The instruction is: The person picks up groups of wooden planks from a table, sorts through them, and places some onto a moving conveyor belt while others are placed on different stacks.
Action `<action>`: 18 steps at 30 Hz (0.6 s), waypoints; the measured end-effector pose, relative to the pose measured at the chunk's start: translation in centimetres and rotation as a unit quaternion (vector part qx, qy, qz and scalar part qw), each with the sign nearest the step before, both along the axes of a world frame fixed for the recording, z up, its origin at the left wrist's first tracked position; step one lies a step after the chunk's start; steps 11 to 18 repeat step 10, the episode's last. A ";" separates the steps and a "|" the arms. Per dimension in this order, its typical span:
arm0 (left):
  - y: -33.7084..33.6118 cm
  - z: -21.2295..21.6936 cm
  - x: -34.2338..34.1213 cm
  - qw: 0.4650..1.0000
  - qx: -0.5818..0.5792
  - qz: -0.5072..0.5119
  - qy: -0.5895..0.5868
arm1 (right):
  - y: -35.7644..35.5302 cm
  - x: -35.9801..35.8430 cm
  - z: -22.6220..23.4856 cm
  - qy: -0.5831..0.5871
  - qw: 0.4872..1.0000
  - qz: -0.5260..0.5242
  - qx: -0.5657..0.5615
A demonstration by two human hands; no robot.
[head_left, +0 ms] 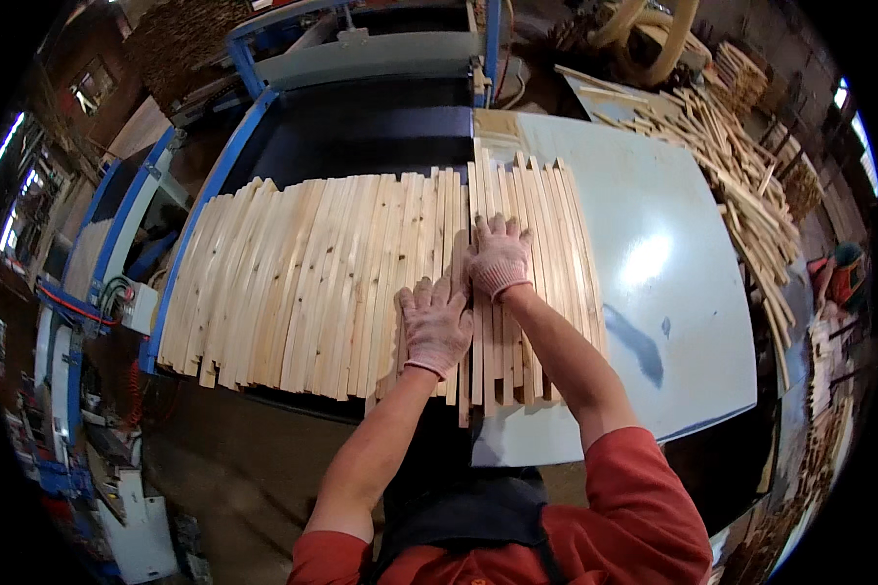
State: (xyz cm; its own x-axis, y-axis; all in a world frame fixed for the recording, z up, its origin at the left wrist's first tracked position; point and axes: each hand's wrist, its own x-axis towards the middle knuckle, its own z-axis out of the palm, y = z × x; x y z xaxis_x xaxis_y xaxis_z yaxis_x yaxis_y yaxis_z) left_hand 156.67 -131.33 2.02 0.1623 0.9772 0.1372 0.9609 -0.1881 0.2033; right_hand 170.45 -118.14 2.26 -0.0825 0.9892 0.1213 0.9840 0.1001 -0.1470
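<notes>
Pressing open gloved hands (468, 292) flat on wooden slats (332, 278) beside a pale table (654, 292) in a workshop.

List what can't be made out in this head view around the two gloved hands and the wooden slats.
- Head view: the slats under the left hand and right hand are covered by the gloves.
- The machine behind the slats is cut off by the top edge.
- The loose stick pile bends and shrinks toward the fisheye rim.
- The dark belt under the slats is mostly hidden.
</notes>
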 end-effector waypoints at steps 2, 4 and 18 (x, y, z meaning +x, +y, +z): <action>-0.4 1.0 -0.2 0.999 -0.037 0.004 0.019 | -0.4 0.5 1.0 0.021 0.999 0.009 -0.044; -0.4 0.7 0.3 0.999 -0.024 0.007 0.022 | -0.9 1.7 1.9 0.024 0.999 0.010 -0.043; 0.1 1.6 1.3 0.997 -0.065 0.017 0.041 | -0.9 4.5 1.2 0.038 0.999 0.001 -0.039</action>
